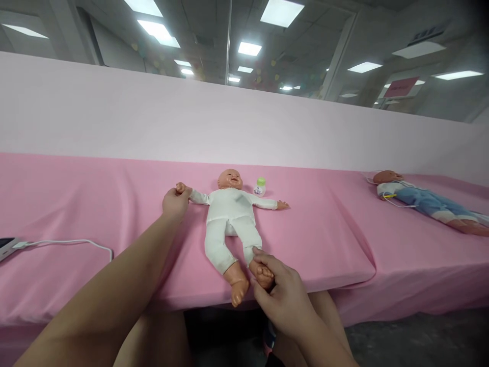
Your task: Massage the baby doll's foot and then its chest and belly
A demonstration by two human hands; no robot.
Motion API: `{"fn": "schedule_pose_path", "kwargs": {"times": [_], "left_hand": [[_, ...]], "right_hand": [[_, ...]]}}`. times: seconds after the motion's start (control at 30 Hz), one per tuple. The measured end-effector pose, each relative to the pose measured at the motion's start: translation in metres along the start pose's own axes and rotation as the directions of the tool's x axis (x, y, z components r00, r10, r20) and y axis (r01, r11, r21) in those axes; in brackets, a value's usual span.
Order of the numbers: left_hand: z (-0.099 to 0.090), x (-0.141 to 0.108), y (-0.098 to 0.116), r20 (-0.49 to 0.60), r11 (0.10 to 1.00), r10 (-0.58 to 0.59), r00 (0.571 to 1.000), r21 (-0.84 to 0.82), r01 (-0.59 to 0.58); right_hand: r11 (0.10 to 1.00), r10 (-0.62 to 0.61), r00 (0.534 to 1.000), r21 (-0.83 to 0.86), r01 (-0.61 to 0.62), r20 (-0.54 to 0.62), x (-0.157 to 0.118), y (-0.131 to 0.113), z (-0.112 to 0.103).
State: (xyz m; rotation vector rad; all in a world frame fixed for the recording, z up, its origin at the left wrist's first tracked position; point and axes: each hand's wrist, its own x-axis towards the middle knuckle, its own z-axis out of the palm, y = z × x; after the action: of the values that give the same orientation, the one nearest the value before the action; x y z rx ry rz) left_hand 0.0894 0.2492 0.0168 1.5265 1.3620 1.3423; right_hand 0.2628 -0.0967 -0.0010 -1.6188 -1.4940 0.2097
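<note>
The left hand (174, 203) grasps the wrist of the white-suited plastic baby doll (229, 214), while the right hand (284, 295) clasps its bare foot, seemingly stretching it flat between them.

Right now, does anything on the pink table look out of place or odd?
Nothing looks damaged or spilled. The doll lies flat; the left hand grips its wrist, the right hand its foot. Its feet overhang the table edge.

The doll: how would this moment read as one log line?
left hand: grips doll's hand | right hand: fingers around doll's foot | doll: face-up on pink table | bottle: beside head
</note>
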Motion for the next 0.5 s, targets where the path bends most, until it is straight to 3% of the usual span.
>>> {"fn": "schedule_pose_path", "kwargs": {"times": [0.07,0.17,0.37,0.5], "left_hand": [[0.001,-0.009,0.008,0.003,0.995,0.074,0.997,0.066,-0.074],[0.008,-0.027,0.022,0.115,0.965,0.233,0.966,0.094,-0.244],[0.029,-0.052,0.03,0.373,0.748,0.482,0.792,0.295,-0.594],[0.032,-0.055,0.028,0.404,0.685,0.526,0.749,0.322,-0.654]], "right_hand": [[1.0,-0.001,1.0,0.005,0.001,-0.018,0.006,-0.001,-0.001],[1.0,-0.016,0.998,0.024,0.018,-0.067,0.025,-0.002,0.001],[0.998,-0.004,0.991,0.059,0.012,-0.132,0.09,0.005,0.021],[0.997,0.022,0.995,0.07,-0.015,-0.097,0.115,0.013,0.035]]}}
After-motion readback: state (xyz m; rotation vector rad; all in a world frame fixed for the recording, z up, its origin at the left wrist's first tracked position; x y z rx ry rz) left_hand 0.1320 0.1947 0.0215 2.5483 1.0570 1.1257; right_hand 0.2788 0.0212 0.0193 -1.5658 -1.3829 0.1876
